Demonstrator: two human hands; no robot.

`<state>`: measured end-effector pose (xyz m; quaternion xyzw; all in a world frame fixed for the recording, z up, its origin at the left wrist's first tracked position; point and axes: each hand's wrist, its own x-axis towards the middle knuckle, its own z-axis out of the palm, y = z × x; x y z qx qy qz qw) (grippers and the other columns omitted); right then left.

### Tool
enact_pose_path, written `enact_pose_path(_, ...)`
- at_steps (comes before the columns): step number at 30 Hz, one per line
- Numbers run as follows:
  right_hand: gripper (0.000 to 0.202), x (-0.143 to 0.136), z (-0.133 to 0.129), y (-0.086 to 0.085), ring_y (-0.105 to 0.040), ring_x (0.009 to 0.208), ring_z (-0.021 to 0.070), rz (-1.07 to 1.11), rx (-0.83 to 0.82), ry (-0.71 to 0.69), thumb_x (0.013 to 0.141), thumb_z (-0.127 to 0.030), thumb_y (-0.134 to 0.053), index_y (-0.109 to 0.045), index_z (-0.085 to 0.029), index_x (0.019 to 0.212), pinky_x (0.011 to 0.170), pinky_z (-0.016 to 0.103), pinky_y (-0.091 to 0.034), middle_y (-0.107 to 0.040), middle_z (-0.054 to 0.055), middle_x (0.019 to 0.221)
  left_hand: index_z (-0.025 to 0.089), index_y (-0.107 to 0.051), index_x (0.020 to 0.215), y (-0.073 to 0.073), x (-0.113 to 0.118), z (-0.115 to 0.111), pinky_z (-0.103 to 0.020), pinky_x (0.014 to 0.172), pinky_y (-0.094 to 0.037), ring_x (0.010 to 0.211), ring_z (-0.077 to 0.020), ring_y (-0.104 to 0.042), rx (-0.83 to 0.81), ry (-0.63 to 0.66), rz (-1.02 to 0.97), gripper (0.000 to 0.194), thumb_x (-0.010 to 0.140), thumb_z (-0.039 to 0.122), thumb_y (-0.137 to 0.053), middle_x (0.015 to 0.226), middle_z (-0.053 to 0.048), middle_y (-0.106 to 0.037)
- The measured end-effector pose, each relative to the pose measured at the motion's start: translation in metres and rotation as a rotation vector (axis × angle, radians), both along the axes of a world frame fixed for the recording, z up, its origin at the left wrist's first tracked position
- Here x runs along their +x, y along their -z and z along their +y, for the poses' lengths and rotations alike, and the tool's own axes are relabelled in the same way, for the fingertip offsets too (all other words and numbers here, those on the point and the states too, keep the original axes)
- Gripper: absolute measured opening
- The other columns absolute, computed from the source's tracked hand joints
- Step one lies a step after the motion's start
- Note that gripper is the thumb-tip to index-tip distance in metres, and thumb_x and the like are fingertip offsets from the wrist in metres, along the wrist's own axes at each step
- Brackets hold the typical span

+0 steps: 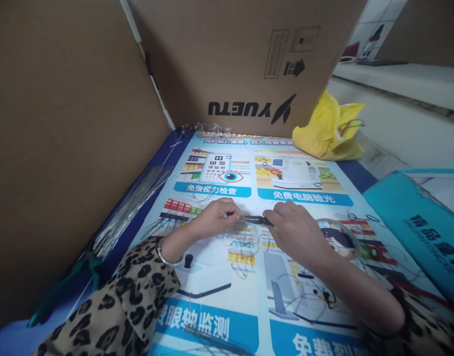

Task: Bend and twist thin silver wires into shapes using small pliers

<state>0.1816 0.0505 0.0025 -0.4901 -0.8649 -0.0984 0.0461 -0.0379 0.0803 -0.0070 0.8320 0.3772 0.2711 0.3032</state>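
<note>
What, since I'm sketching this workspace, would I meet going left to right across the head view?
Green-handled tool → bundle of thin wires → left hand → dark pliers → right hand → teal box.

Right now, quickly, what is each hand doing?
Left hand: closed, fingertips pinching a small wire piece.
Right hand: closed around the dark pliers, whose tips meet that piece.
</note>
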Motion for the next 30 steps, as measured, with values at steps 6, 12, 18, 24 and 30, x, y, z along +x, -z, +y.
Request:
enact_pose_path(6,0.012,-0.0023,-0.0039,0.0072,-0.042,0.077,0.0204,-0.038,0.134,-0.012,0.082,-0.014,-0.048,-0.058,-0.020,0.081,0.067,0.033,-0.020,-0.055,0.005,0.077,0.016,-0.065,0.075,0.0014,0.0003,0.0005,-0.024,0.069,-0.042,0.072,-0.0112,-0.054,-0.039,-0.022,0.004,0.014,0.080,0.015,-0.051,0.072,0.000,-0.058)
enact_pose_path(12,0.013,-0.0028,-0.0062,0.0043,-0.041,0.076,0.0205,-0.049,0.167,-0.002,0.082,-0.014,-0.046,-0.058,-0.020,0.081,0.067,0.034,-0.020,-0.054,0.006,0.076,0.016,-0.065,0.074,0.0023,0.0007,0.0007,-0.023,0.066,-0.042,0.071,-0.0112,-0.054,-0.050,-0.038,0.017,0.015,0.079,0.016,-0.051,0.071,0.000,-0.058)
enact_pose_path(18,0.016,-0.0045,-0.0067,0.0042,-0.040,0.076,0.0209,-0.072,0.183,0.001,0.083,-0.013,-0.045,-0.059,-0.020,0.083,0.067,0.034,-0.020,-0.054,0.006,0.076,0.016,-0.065,0.075,0.0039,0.0003,0.0008,-0.023,0.067,-0.043,0.072,-0.0114,-0.055,-0.054,-0.037,0.027,0.015,0.080,0.016,-0.051,0.072,0.000,-0.059)
enact_pose_path(24,0.017,-0.0055,-0.0077,0.0045,-0.041,0.075,0.0212,-0.099,0.192,-0.005,0.084,-0.013,-0.044,-0.059,-0.020,0.084,0.065,0.034,-0.020,-0.054,0.007,0.076,0.016,-0.066,0.077,0.0029,0.0001,0.0004,-0.023,0.068,-0.044,0.073,-0.0112,-0.057,-0.046,-0.022,0.052,0.015,0.079,0.014,-0.051,0.074,0.000,-0.061)
enact_pose_path(30,0.016,-0.0053,-0.0090,0.0047,-0.041,0.074,0.0208,-0.100,0.201,-0.005,0.082,-0.012,-0.046,-0.060,-0.019,0.083,0.064,0.033,-0.019,-0.055,0.007,0.075,0.015,-0.066,0.076,-0.0018,0.0021,-0.0013,-0.023,0.067,-0.043,0.072,-0.0121,-0.057,-0.023,-0.020,0.101,0.018,0.079,0.012,-0.049,0.072,-0.001,-0.061)
